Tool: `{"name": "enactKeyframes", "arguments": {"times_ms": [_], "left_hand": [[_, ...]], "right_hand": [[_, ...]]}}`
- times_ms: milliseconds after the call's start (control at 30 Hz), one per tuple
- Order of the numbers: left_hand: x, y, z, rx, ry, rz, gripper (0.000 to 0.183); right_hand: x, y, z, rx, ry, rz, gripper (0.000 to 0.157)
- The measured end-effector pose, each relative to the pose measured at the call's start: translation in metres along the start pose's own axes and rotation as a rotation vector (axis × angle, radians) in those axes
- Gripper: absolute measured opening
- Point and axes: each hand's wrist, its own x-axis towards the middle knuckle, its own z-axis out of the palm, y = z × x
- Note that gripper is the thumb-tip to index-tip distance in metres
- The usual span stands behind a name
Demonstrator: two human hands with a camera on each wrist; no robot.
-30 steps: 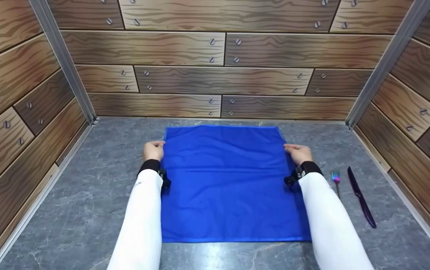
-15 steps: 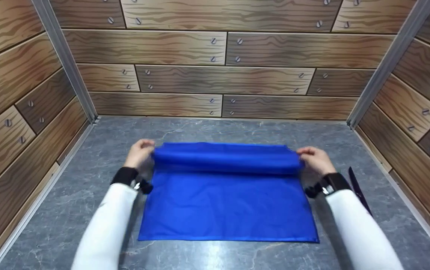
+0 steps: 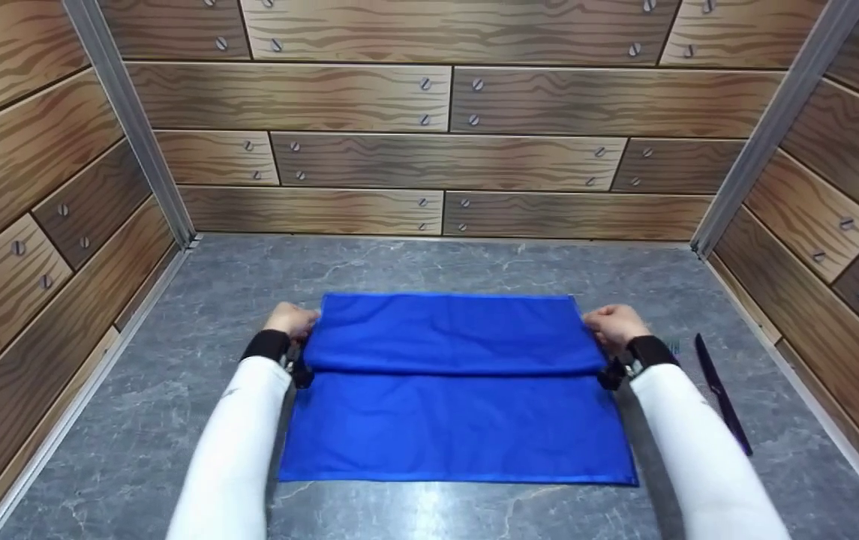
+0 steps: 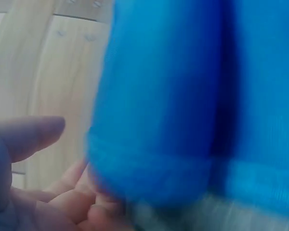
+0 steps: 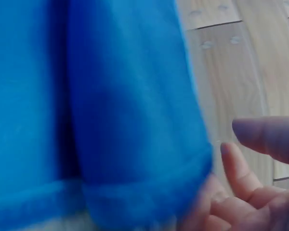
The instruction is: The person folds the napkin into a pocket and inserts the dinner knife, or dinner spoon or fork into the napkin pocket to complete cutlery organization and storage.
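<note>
In the head view a blue cloth (image 3: 459, 427) lies in front of me, its far part (image 3: 452, 330) doubled into a raised layer with a fold running across the middle. My left hand (image 3: 292, 319) is at that layer's far left corner. In the left wrist view its thumb stands apart from the fingers (image 4: 72, 204), which touch the cloth's edge from beside and below. My right hand (image 3: 617, 326) is at the far right corner. Its thumb is likewise apart, with loosely bent fingers (image 5: 236, 211) against the cloth's edge in the right wrist view.
A dark table knife (image 3: 722, 394) lies to the right of my right forearm. Only the tines of a fork (image 3: 673, 346) show beside the right wristband. Wood-patterned walls (image 3: 444, 161) enclose the grey marbled surface (image 3: 136, 375) at the back and sides.
The cloth's far edge has come nearer, and the cloth has gone from lying flat to a folded layer over its far part. Both hands have moved outward and slightly nearer.
</note>
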Motion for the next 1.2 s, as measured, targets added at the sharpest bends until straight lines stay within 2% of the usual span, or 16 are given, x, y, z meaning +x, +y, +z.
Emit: {"name": "enactKeyframes", "arguments": {"times_ms": [33,67,133,200,233,300,367,433,567,633,700,800,933,1000,1067,1200], "left_hand": [[0.014,-0.008,0.004,0.013,0.019,0.02,0.045],[0.02,-0.012,0.007,0.017,0.048,0.035,0.046],[0.022,-0.006,0.01,0.026,0.121,0.007,0.047],[-0.024,0.032,0.008,-0.02,0.159,-0.032,0.046],[-0.048,0.047,0.004,-0.091,0.16,0.0,0.045],[-0.076,0.063,-0.003,-0.214,0.151,0.031,0.046],[-0.092,0.065,-0.012,-0.347,0.094,0.075,0.046],[-0.094,0.059,-0.023,-0.469,-0.014,0.065,0.041],[-0.104,0.044,-0.04,-0.548,-0.283,0.016,0.027],[-0.106,0.035,-0.043,-0.51,-0.388,-0.012,0.022],[-0.105,0.029,-0.04,-0.46,-0.413,-0.051,0.017],[-0.102,0.028,-0.027,-0.383,-0.329,-0.085,0.015],[-0.101,0.036,-0.009,-0.247,-0.139,-0.087,0.03],[-0.099,0.041,-0.006,-0.135,-0.073,-0.075,0.04],[-0.097,0.047,-0.006,-0.042,-0.041,-0.063,0.046],[-0.092,0.054,-0.015,0.067,-0.071,-0.059,0.051]], "right_hand": [[0.003,0.0,0.004,-0.061,0.037,-0.011,0.033],[0.006,0.0,0.007,-0.116,0.07,-0.026,0.035],[0.01,0.0,0.012,-0.191,0.127,-0.056,0.038],[0.01,-0.002,0.014,-0.185,0.166,-0.083,0.042],[0.009,-0.004,0.013,-0.155,0.177,-0.093,0.044],[0.003,-0.007,0.008,-0.091,0.179,-0.118,0.05],[-0.008,-0.01,0.0,-0.016,0.142,-0.139,0.055],[-0.021,-0.009,-0.01,0.074,0.042,-0.14,0.06],[-0.039,0.004,-0.026,0.174,-0.217,-0.068,0.068],[-0.042,0.012,-0.028,0.193,-0.291,-0.008,0.069],[-0.041,0.018,-0.026,0.189,-0.305,0.029,0.068],[-0.036,0.022,-0.015,0.13,-0.199,0.042,0.06],[-0.029,0.017,-0.003,-0.114,-0.037,-0.028,0.047],[-0.027,0.012,-0.002,-0.241,0.001,-0.06,0.044],[-0.027,0.005,-0.004,-0.302,-0.002,-0.075,0.044],[-0.027,-0.007,-0.013,-0.327,-0.06,-0.062,0.045]]}}
